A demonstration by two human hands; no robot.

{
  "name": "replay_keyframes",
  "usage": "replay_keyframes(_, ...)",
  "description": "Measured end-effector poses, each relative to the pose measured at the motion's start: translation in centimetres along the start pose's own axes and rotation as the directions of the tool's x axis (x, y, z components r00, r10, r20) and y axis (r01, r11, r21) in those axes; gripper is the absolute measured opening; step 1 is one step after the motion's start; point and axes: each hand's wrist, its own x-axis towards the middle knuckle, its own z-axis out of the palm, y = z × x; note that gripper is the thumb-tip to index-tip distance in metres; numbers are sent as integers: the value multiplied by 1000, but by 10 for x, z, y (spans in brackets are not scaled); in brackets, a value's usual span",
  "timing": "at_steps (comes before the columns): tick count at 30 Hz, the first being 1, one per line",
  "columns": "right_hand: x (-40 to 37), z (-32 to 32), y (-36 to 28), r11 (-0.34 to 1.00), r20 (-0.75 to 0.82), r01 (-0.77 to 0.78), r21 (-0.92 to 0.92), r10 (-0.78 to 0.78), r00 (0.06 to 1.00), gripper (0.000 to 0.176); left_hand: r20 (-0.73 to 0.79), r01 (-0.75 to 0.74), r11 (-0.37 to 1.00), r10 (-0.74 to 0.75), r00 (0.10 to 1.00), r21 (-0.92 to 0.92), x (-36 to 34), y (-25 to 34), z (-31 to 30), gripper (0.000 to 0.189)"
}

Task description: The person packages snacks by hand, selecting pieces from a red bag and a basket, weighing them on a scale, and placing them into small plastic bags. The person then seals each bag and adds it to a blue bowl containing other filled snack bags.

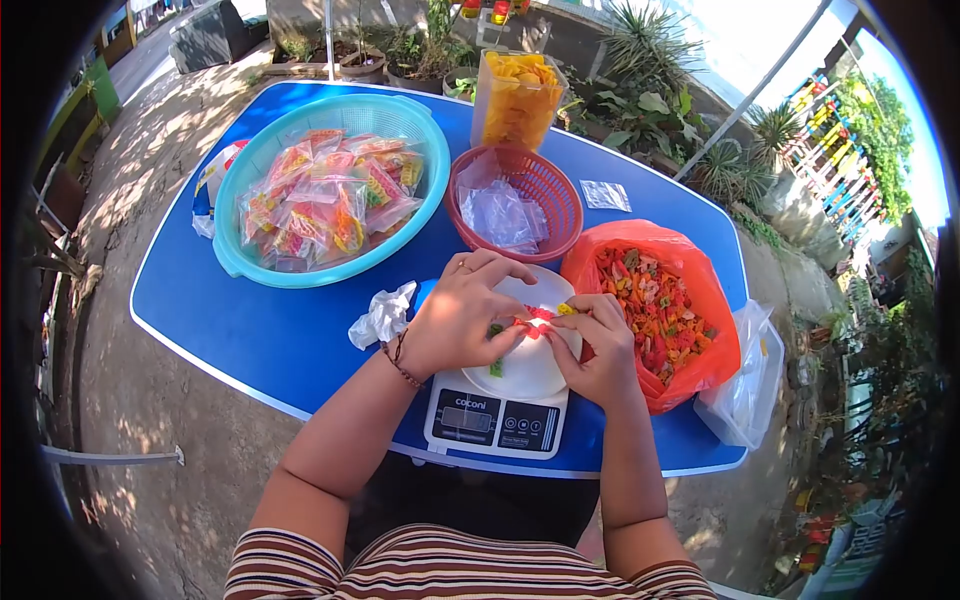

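Over a white plate on a kitchen scale, both hands meet around small red crinkled pieces. My left hand comes in from the left, thumb and forefinger pinched at the red pieces. My right hand pinches at their other side, with a small yellow piece at its fingertips. A green piece lies on the plate beside my left thumb. Close to my right hand stands an orange plastic bag filled with small multicoloured pieces. Fingers hide part of the plate.
On the blue table are a turquoise basin of filled clear packets, a red basket of clear bags, and a container of yellow pieces. A crumpled tissue, a flat packet and a clear plastic box lie around.
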Motion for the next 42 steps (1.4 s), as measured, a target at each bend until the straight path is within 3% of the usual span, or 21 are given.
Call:
replay_keyframes(8, -2, 7, -2, 1000, 50, 25, -10, -24, 998, 15, -6, 24, 1000, -24, 1000, 15, 1, 2, -3, 20)
replay_keyframes(11, -1, 4, 1, 997, 5, 27, 66, -27, 1000, 14, 67, 64, 991, -56, 996, -116, 1, 3, -13, 25)
replay_keyframes(14, -9, 11, 6, 852, 5, -241, 466, 269, 963, 17, 140, 77, 991, -61, 988, -114, -4, 2, -23, 34)
replay_keyframes(17, -7, 12, -5, 595, 37, -326, 734, 445, 895, 18, 161, 127, 992, -127, 979, 5, -6, 5, -25, 35)
replay_keyframes(23, -10, 14, 3, 711, 1, -349, 610, 440, 898, 21, 121, 101, 991, -110, 987, 82, -3, 6, -23, 30)
replay_keyframes(26, -9, 13, 3, 847, -79, -309, 433, 377, 923, 13, 99, 100, 990, -109, 989, 97, -3, 5, -20, 34)
replay_keyframes(32, -1, 3, 0, 983, -79, -78, 164, 92, 993, 14, 34, 66, 985, -72, 997, 158, -2, 8, -17, 40)
replay_keyframes(35, -3, 5, -2, 957, -84, -151, 247, 177, 981, 14, 87, 76, 994, -83, 993, 85, -1, 13, -21, 37)
replay_keyframes(42, -4, 11, -2, 957, -97, -102, 270, 132, 986, 13, 44, 51, 983, -59, 997, 176, 0, 11, -11, 38)
